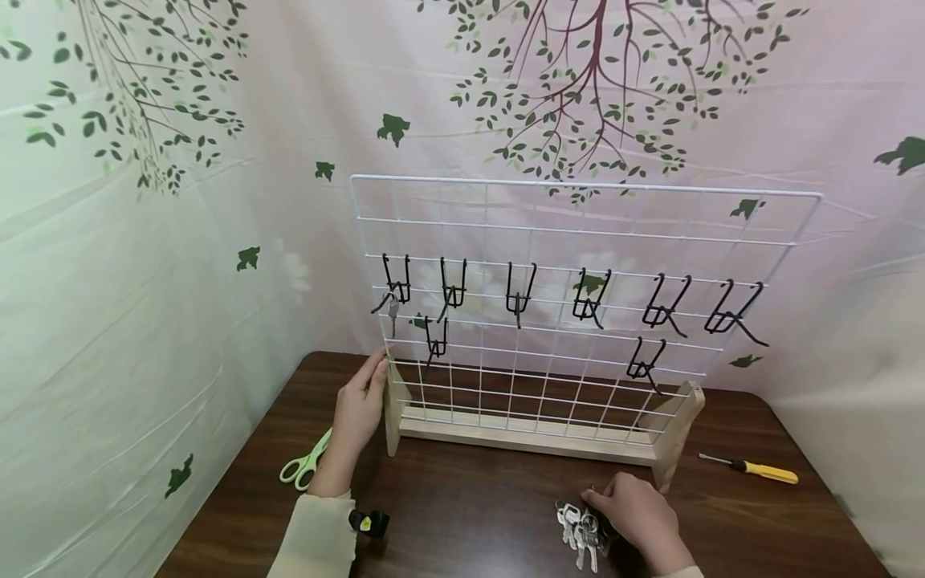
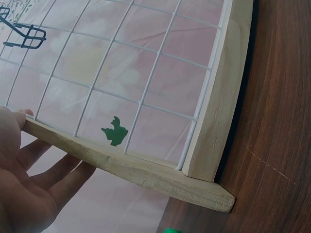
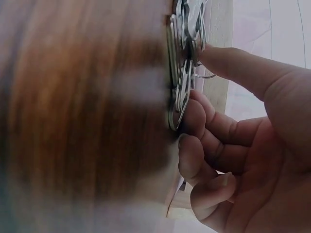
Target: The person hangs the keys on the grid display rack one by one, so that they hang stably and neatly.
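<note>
My left hand [image 1: 359, 409] holds the left wooden side post [image 1: 394, 405] of a white wire grid rack [image 1: 535, 321]. In the left wrist view its thumb lies on one side of the wood and the fingers on the other. At the front right, my right hand [image 1: 639, 514] pinches at a pile of silver keys [image 1: 578, 530] on the table, thumb and curled fingers at the keys [image 3: 187, 29] in the right wrist view. Which key it has hold of I cannot tell. A single key [image 1: 393, 309] hangs on the leftmost black hook [image 1: 396, 281].
Several more black hooks [image 1: 591, 297] hang on the grid in two rows. Green-handled scissors [image 1: 307, 464] lie left of the rack, partly behind my left forearm. A yellow-handled screwdriver [image 1: 766, 471] lies to the right on the dark wooden table [image 1: 462, 506]. Printed cloth hangs behind.
</note>
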`<state>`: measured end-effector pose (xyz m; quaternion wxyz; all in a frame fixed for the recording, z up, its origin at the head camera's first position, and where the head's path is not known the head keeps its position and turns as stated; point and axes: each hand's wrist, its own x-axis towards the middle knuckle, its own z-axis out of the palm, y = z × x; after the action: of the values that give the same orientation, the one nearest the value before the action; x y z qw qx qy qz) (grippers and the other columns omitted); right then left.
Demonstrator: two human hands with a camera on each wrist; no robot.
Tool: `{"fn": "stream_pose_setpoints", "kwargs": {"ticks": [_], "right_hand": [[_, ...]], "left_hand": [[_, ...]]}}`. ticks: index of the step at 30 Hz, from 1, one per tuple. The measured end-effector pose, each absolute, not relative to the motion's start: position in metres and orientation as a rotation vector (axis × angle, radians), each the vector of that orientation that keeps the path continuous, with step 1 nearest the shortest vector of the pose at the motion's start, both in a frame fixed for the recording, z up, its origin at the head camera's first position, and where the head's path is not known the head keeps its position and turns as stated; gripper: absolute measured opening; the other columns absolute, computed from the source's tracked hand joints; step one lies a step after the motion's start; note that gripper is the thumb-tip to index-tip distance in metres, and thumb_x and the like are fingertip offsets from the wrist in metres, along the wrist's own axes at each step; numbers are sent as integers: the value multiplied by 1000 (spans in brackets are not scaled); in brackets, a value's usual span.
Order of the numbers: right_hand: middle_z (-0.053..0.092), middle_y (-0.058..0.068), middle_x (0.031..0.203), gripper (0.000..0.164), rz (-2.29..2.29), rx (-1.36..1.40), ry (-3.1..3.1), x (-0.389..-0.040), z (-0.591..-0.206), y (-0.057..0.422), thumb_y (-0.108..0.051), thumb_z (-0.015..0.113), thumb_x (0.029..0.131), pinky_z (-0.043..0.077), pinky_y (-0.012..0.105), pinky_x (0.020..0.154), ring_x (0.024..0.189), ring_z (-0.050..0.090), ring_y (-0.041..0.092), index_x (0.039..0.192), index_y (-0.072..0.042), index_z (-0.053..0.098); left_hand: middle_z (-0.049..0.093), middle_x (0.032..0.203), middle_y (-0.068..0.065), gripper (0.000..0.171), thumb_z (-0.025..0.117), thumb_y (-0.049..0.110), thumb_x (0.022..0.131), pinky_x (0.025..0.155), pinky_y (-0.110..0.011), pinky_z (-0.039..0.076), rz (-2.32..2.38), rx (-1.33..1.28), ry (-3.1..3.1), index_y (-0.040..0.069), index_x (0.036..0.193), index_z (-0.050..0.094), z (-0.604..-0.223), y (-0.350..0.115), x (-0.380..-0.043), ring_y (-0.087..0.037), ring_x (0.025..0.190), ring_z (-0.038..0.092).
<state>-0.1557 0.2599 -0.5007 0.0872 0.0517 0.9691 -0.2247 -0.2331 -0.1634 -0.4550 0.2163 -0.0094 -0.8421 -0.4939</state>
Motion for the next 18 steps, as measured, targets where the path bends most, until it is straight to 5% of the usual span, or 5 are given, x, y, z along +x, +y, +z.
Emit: {"fn": "stream_pose_setpoints", "kwargs": {"ticks": [10,18], "right_hand": [[55,-4,66,42,-733,126,2869,-163,-500,260,-38,83,91,36,32,58,60,49,15,63,-17,60],[36,-8,54,53,-835,108,2845,-164,-504,260,-30,85,89,33,28,56,53,37,11,55,-20,45]], "left_hand": [[62,155,-12,42,52,38,114,119,-63,46,-1382,-11,-2339,25,152,62,-454,-164,-234,-37,147,57],[63,154,-12,40,53,37,114,118,-64,47,-1384,-27,-2320,25,151,63,-457,-164,-234,-37,146,58]]}}
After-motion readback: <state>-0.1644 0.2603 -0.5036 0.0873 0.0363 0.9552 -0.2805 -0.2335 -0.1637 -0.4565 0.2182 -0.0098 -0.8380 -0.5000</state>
